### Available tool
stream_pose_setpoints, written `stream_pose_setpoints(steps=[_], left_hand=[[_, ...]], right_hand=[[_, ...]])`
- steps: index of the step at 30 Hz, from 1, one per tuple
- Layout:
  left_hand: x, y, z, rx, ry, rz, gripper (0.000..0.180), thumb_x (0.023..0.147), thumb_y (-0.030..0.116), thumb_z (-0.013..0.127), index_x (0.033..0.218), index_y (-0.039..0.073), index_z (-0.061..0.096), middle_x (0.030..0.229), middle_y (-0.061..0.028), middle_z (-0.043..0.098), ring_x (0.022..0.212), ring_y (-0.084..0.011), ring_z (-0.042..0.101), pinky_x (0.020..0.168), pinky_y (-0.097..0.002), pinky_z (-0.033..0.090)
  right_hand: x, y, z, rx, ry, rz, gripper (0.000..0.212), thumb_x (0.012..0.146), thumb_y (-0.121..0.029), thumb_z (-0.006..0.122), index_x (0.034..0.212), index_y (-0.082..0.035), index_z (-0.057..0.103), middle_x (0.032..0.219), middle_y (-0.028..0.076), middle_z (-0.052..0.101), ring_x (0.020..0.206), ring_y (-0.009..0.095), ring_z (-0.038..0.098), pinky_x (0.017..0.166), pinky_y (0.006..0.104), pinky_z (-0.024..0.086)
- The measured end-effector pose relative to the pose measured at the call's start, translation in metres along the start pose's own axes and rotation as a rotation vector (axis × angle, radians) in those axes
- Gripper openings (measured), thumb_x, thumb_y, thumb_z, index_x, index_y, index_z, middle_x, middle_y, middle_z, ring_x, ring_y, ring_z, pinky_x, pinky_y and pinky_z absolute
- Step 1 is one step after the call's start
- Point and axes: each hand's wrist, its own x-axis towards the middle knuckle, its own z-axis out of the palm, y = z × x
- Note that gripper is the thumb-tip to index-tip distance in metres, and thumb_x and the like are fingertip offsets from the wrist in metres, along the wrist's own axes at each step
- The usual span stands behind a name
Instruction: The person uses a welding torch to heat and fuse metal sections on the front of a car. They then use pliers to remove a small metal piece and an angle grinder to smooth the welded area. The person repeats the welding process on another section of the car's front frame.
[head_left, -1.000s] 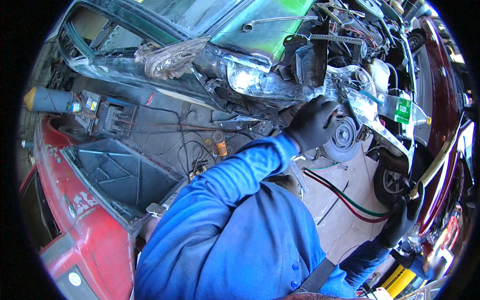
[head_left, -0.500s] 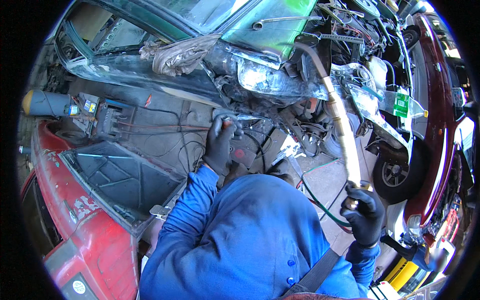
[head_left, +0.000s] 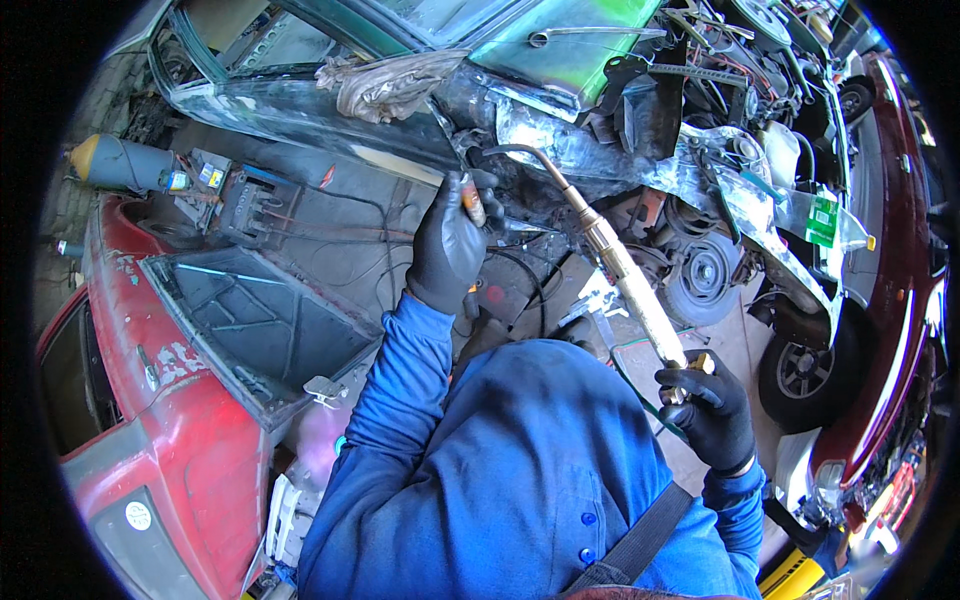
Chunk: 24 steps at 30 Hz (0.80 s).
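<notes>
My right hand (head_left: 712, 405), in a black glove, is closed round the valve end of a long brass-coloured gas torch (head_left: 632, 282). The torch slants up to the left, and its thin bent tip (head_left: 525, 150) ends just above my left hand (head_left: 449, 245). That hand, also gloved, is raised with its fingers round a small orange lighter-like cylinder (head_left: 472, 199). Ahead of both hands is a stripped car body (head_left: 300, 115) with bare, sooty metal. A grey rag (head_left: 385, 88) hangs over its sill.
A red car (head_left: 185, 420) stands at the left, with a dark panel (head_left: 260, 320) leaning against it. A grey gas cylinder (head_left: 125, 163) lies beyond. Cables cross the floor. At the right are a wheel (head_left: 800, 372), a dark red vehicle (head_left: 885, 240) and a green-labelled bottle (head_left: 825, 222).
The torch has swung left and down, bringing its tip close to my left hand. My left hand has risen, and the orange cylinder shows more clearly. The whole view has shifted slightly.
</notes>
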Motion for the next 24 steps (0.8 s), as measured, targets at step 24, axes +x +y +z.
stream_pose_setpoints(steps=[24], left_hand=[[-0.012, 0.025, 0.0, -0.177, -0.199, -0.151, 0.036, 0.112, 0.045, 0.051, 0.104, 0.012, 0.06, 0.078, -0.0034, 0.051, 0.071, -0.0198, 0.054, 0.072, -0.0417, 0.051]], right_hand=[[0.005, 0.013, 0.006, 0.037, -0.115, -0.105, 0.047, 0.09, -0.043, 0.078, 0.124, -0.009, 0.077, 0.102, 0.014, 0.068, 0.09, 0.031, 0.069, 0.082, 0.0413, 0.054]])
